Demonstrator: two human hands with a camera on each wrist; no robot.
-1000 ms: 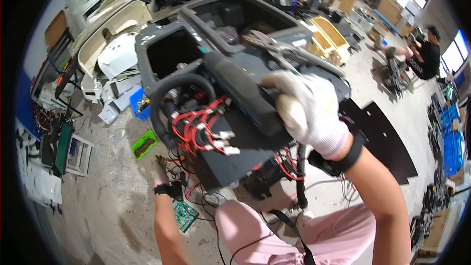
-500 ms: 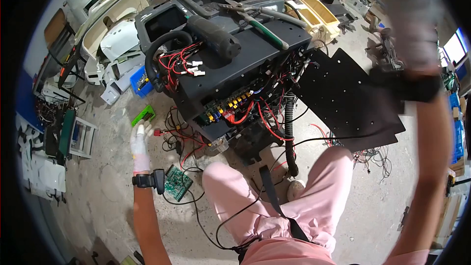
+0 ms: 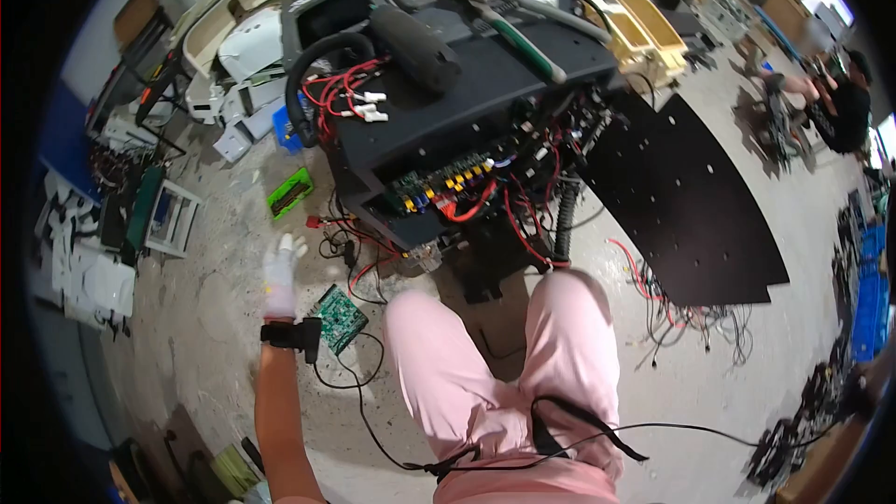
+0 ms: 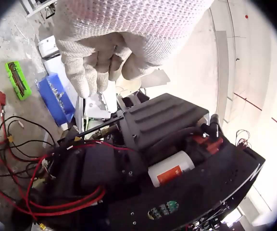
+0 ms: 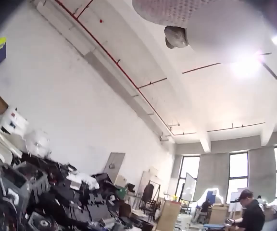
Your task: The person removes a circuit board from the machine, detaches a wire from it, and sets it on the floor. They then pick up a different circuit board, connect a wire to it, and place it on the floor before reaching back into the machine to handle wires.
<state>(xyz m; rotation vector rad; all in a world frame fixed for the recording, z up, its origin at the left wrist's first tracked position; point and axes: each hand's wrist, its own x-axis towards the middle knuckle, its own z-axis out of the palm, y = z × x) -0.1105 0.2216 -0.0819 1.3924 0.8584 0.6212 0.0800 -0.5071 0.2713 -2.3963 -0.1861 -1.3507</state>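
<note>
My gloved left hand (image 3: 281,280) hovers over the floor beside a green circuit board (image 3: 342,319). In the left wrist view its fingers (image 4: 88,77) hang loosely curled with nothing in them. Only part of my gloved right hand (image 5: 162,12) shows, at the top of the right wrist view and out of the head view; glare covers most of it. A dark machine (image 3: 448,117) stands before my knees, its front exposing a board with yellow parts (image 3: 448,187). On top lie a dark grey cylinder (image 3: 415,51), red wires with white connectors (image 3: 341,93) and green-handled cutters (image 3: 523,47).
A small bright green tray (image 3: 301,177) and a blue bin (image 3: 284,126) sit on the floor at left. A black panel (image 3: 691,205) lies at right over loose wires. Cables trail near my legs, and another person (image 3: 840,112) sits farther right.
My right hand has left the grey cylinder's end, swung up and right, and gone out of the head view. The left hand has come away from the cables beside the machine.
</note>
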